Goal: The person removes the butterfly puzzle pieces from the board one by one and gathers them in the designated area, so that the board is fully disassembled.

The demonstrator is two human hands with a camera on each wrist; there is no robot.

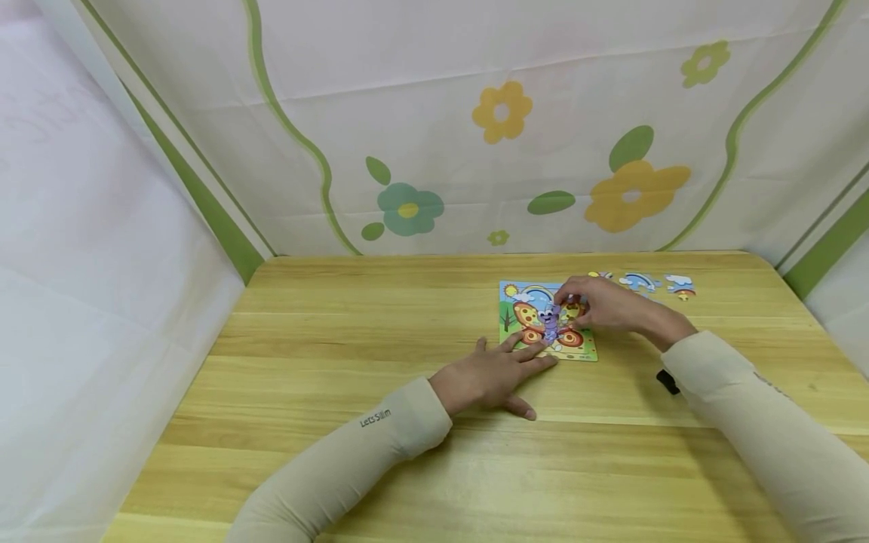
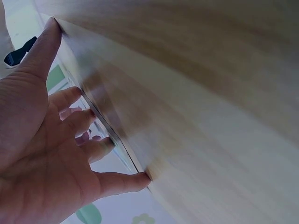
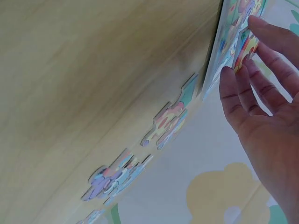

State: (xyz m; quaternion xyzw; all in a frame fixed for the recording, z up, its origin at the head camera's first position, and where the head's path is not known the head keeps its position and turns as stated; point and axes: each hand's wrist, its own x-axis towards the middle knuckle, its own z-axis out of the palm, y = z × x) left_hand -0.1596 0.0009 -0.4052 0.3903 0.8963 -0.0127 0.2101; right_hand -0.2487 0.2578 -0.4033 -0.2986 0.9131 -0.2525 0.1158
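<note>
A white floral cloth (image 1: 475, 136) with green stripes and yellow and teal flowers walls in the back and sides of a light wooden bench (image 1: 380, 452), the largest thing in the head view. On the right half of the bench lies a square butterfly puzzle board (image 1: 543, 320), flat and bright with an orange-winged butterfly. The left hand (image 1: 492, 377) rests flat on the bench just in front of the board, its fingers (image 1: 532, 353) straight and spread, the tips pressing on the board's near edge and holding nothing. The right hand (image 1: 600, 304) hovers over the board's far right part, its fingers (image 3: 243, 93) bent down and touching a colourful puzzle piece (image 3: 245, 49) at the board's surface; whether they pinch it I cannot tell. Behind that hand, loose puzzle pieces (image 1: 652, 283) with clouds and rainbows lie in a row near the bench's back edge, partly hidden by the knuckles. A small black thing (image 1: 667, 381) sits under the right sleeve (image 1: 760, 422).
</note>
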